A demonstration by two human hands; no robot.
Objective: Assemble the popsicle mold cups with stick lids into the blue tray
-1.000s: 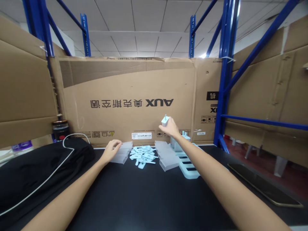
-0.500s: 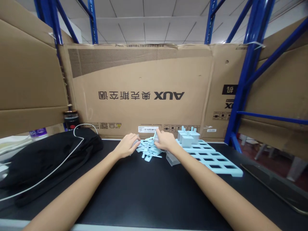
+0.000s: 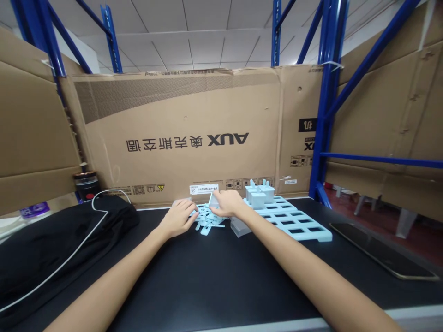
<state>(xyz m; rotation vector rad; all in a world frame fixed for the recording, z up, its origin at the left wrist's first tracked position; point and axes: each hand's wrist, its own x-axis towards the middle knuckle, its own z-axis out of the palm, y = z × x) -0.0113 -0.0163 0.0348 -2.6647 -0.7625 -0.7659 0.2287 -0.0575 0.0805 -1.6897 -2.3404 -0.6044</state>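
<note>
Both hands work at the heap of small pale-blue sticks (image 3: 208, 222), which lies on the black counter (image 3: 221, 281) just in front of the cardboard box (image 3: 180, 138), between the hands. The left hand (image 3: 178, 216) curls over the heap's near edge, its fingertips among the sticks; whether its grip has closed on one I cannot tell. The right hand (image 3: 226, 203) has its grip pinched shut on a clear piece (image 3: 212, 199), lifted a little above the heap. The sticks lie tangled, so this probably goes best by teasing a single stick free by its end and keeping the clear piece level and close by. The stack of clear pieces (image 3: 240, 227) and the pale-blue tray (image 3: 294, 224) sit just right of the heap. A second ago the right hand was raised over the tray with a blue part and the left rested on another clear stack; now both have come down to the heap.
</note>
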